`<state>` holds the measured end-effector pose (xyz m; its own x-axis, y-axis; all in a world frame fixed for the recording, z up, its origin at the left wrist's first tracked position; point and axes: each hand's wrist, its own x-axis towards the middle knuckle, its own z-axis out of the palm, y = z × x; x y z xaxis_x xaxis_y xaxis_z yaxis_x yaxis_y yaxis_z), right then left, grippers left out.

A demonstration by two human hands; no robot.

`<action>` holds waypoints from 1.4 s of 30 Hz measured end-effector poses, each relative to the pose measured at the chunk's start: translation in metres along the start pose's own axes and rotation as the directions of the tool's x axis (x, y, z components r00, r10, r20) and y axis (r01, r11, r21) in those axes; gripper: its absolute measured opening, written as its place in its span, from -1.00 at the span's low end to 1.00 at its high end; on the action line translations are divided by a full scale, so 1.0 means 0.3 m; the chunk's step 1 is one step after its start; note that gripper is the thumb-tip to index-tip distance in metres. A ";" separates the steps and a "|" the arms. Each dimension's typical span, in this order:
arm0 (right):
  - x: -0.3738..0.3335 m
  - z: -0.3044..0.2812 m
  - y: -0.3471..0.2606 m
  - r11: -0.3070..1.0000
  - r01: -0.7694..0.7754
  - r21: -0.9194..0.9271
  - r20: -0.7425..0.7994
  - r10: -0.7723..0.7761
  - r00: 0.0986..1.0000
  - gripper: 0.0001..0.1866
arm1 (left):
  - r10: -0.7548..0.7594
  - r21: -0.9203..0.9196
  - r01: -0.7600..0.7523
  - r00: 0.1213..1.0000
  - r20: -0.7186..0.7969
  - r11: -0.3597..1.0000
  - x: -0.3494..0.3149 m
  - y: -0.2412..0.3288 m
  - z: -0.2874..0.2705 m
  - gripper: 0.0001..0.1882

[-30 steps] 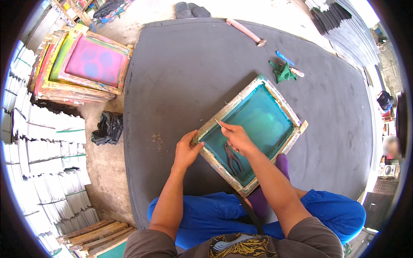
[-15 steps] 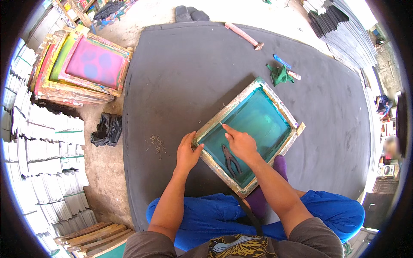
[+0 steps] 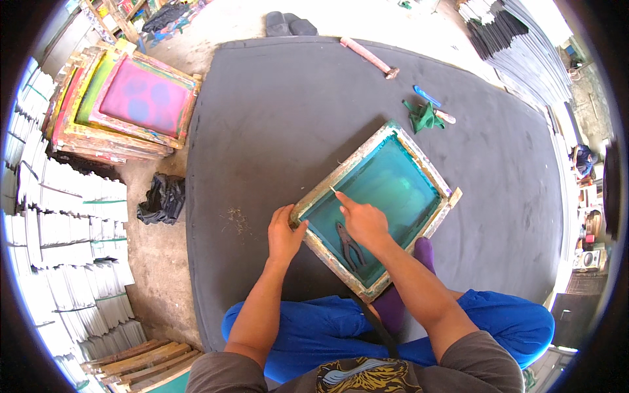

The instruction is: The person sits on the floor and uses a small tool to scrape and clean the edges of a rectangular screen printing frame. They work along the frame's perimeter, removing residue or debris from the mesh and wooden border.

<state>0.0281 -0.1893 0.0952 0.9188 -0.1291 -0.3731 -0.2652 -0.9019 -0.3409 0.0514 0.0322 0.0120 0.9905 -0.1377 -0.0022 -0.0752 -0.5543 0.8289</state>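
Note:
A wooden screen-printing frame with teal mesh lies tilted across the dark mat in front of my crossed legs. My left hand grips its left corner, fingers over the outer side and thumb on top. Above the mesh, my right hand is closed, index finger extended, on a thin pale pointed tool. That tool's tip is at the upper left wooden bar; the rest is hidden in the hand, so its kind cannot be told. Pliers with dark handles rest on the mesh, just below my right hand.
Thin loose bits are scattered on the mat to the left. Beyond the frame lie a green cloth, a blue-handled tool and a hammer. Stacked painted screens and a black plastic bag stand left of the mat.
My right hand and the thin tool have shifted slightly left along the upper left bar. The left hand keeps its hold, and the pliers stay on the mesh.

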 end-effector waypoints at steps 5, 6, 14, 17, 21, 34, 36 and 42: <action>0.019 -0.025 -0.046 0.995 0.019 -0.103 0.075 -0.011 0.997 -0.47 | -0.034 -0.005 0.034 0.999 0.035 0.999 0.007 0.014 -0.011 -0.44; 0.028 -0.023 -0.044 0.992 0.020 -0.121 0.086 -0.009 0.996 -0.45 | -0.037 -0.005 0.038 0.999 0.031 0.999 0.009 0.021 -0.009 -0.43; 0.043 0.020 0.004 0.971 -0.038 0.235 0.064 0.024 0.998 -0.50 | -0.071 -0.028 0.072 0.997 0.029 0.997 0.009 0.020 -0.007 -0.42; 0.014 0.020 -0.015 0.972 -0.081 0.221 0.040 0.074 0.996 -0.55 | -0.042 -0.018 0.042 0.999 0.008 0.999 0.010 0.017 -0.010 -0.42; 0.041 0.081 0.030 0.905 -0.064 0.421 -0.008 0.075 0.997 -0.55 | -0.011 -0.026 0.011 1.000 -0.004 1.000 0.013 0.020 -0.008 -0.42; 0.045 0.081 0.046 0.786 -0.222 0.577 0.190 0.135 0.973 -0.48 | -0.023 -0.003 0.023 1.000 0.002 1.000 0.009 0.017 -0.023 -0.44; 0.017 0.095 0.036 1.000 0.026 0.016 -0.048 -0.025 0.999 -0.50 | -0.047 -0.021 0.047 0.999 0.011 0.999 0.006 0.020 -0.031 -0.44; 0.074 0.175 0.129 0.450 -0.229 0.863 0.215 0.082 0.973 -0.45 | -0.019 0.010 0.019 1.000 0.016 1.000 0.005 0.006 -0.030 -0.44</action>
<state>0.0229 -0.2053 0.0283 0.8094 -0.1114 -0.5766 -0.5820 -0.0207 -0.8129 0.0537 0.0383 0.0184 0.9898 -0.1399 -0.0265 -0.0579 -0.5652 0.8229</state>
